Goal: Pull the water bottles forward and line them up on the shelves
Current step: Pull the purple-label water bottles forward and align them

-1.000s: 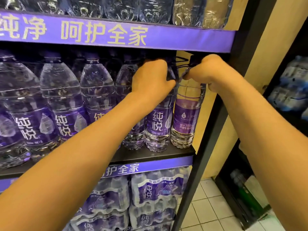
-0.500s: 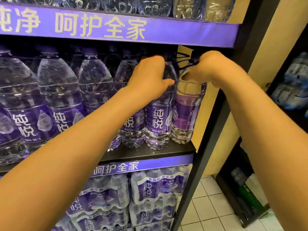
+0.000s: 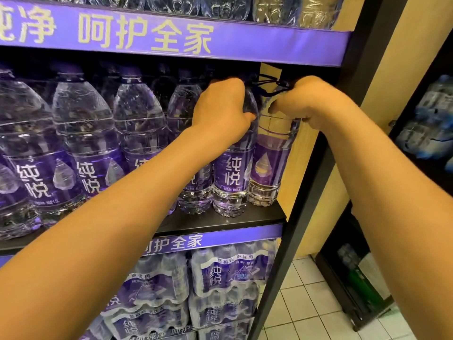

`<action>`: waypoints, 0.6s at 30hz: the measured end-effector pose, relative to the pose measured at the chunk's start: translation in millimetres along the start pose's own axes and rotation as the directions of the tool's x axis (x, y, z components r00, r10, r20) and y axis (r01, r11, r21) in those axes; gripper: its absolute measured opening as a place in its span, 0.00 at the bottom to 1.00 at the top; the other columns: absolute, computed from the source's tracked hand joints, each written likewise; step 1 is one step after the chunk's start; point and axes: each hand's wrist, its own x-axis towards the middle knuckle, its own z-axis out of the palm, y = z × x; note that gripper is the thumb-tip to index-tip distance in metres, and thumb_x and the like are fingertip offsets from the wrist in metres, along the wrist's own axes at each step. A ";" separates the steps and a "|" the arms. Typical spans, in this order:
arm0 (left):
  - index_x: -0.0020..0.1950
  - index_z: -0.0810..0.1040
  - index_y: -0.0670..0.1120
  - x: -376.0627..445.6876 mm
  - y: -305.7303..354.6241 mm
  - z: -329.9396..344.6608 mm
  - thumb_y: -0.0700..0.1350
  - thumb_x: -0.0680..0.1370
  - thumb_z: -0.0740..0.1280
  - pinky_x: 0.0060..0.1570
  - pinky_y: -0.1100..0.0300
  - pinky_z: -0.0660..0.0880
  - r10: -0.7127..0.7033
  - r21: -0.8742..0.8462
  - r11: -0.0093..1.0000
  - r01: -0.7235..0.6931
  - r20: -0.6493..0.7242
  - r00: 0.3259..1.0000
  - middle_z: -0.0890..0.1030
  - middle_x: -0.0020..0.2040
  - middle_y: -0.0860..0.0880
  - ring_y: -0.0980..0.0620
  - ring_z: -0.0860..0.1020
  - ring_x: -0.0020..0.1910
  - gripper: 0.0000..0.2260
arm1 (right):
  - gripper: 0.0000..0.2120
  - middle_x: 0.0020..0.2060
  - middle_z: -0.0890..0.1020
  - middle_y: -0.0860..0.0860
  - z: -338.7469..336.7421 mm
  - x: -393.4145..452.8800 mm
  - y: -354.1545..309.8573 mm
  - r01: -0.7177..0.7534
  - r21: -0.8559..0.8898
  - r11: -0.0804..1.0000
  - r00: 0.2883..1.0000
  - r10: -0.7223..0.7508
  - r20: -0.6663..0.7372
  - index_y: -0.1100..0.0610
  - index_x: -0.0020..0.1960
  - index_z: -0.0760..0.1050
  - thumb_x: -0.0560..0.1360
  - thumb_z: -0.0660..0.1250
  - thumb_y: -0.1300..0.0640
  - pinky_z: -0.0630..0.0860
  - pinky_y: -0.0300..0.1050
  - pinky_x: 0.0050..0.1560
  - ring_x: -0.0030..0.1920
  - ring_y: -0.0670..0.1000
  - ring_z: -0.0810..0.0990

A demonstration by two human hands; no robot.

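Bottles crowd the shelf touching; dark headroom above caps; black upright walls the right.

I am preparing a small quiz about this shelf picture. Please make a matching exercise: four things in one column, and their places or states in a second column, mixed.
Column 1
1. left hand
2. right hand
3. wrapped bottle packs
4. purple shelf banner

Column 2
A. stacked under the middle shelf
B. holds the bottle at the shelf's far right end
C. above the bottle caps, with pale characters
D. holds the second bottle from the right

Pairs: 1-D, 2-B, 3-A, 4-C
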 end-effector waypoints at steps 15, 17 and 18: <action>0.32 0.58 0.48 -4.2 -6.4 -0.6 0.55 0.73 0.74 0.25 0.59 0.56 0.009 -0.055 0.998 -0.010 -0.020 1.000 0.64 0.30 0.50 0.52 0.64 0.27 0.26 | 0.05 0.43 0.78 0.54 0.3 1.1 -1.3 -0.054 0.251 0.966 0.994 0.077 -0.083 0.57 0.45 0.75 0.72 0.70 0.57 0.73 0.43 0.38 0.41 0.53 0.77; 0.32 0.58 0.48 -4.1 -7.1 -0.5 0.55 0.73 0.74 0.25 0.59 0.57 0.009 -0.057 0.998 -0.010 -0.018 1.000 0.65 0.30 0.50 0.52 0.65 0.27 0.25 | 0.10 0.35 0.72 0.51 3.3 1.1 0.1 -0.056 0.267 0.962 0.995 0.077 -0.070 0.56 0.36 0.69 0.73 0.68 0.57 0.70 0.44 0.37 0.34 0.50 0.71; 0.32 0.58 0.49 -4.3 -7.2 -0.5 0.55 0.73 0.74 0.25 0.59 0.57 0.009 -0.057 0.998 -0.010 -0.018 1.000 0.65 0.30 0.50 0.52 0.65 0.27 0.25 | 0.12 0.34 0.70 0.52 9.1 0.7 0.3 -0.043 0.164 0.985 0.995 0.057 -0.077 0.57 0.35 0.68 0.75 0.65 0.55 0.69 0.46 0.39 0.35 0.51 0.70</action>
